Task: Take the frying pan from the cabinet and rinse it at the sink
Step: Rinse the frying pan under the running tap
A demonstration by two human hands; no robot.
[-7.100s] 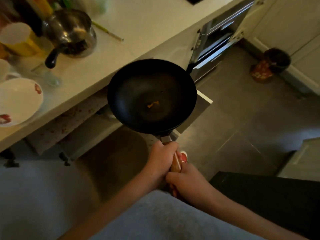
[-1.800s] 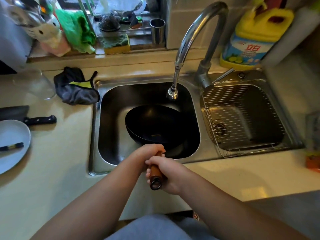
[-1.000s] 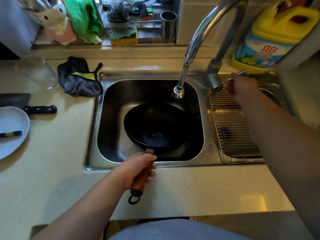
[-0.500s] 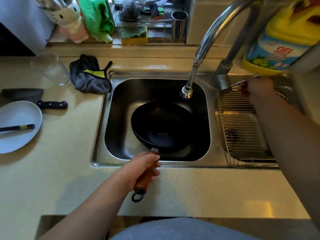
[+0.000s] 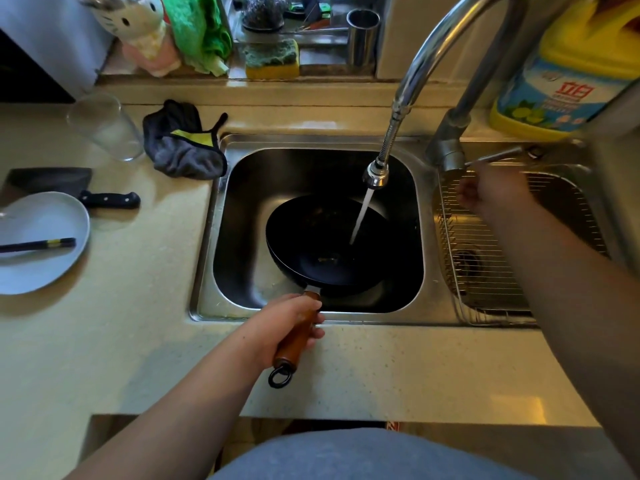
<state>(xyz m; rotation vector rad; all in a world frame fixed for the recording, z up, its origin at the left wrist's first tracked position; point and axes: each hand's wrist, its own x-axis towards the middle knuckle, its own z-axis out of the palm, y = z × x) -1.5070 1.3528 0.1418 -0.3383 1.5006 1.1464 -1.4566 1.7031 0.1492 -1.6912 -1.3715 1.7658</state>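
Observation:
The black frying pan lies in the left basin of the steel sink, its wooden handle reaching over the front rim. My left hand grips that handle. Water streams from the curved faucet's spout into the right part of the pan. A small yellowish speck sits on the pan's bottom. My right hand hovers over the right basin, just below the faucet lever, fingers curled, apart from the lever and holding nothing.
A wire rack fills the right basin. A yellow detergent jug stands behind it. On the left counter lie a dark cloth, a glass, a cleaver and a grey plate with chopsticks. Sponge and cup on the sill.
Water now runs from the spout into the pan. My right hand has dropped off the faucet lever and moved slightly toward me. The left hand keeps its grip on the handle.

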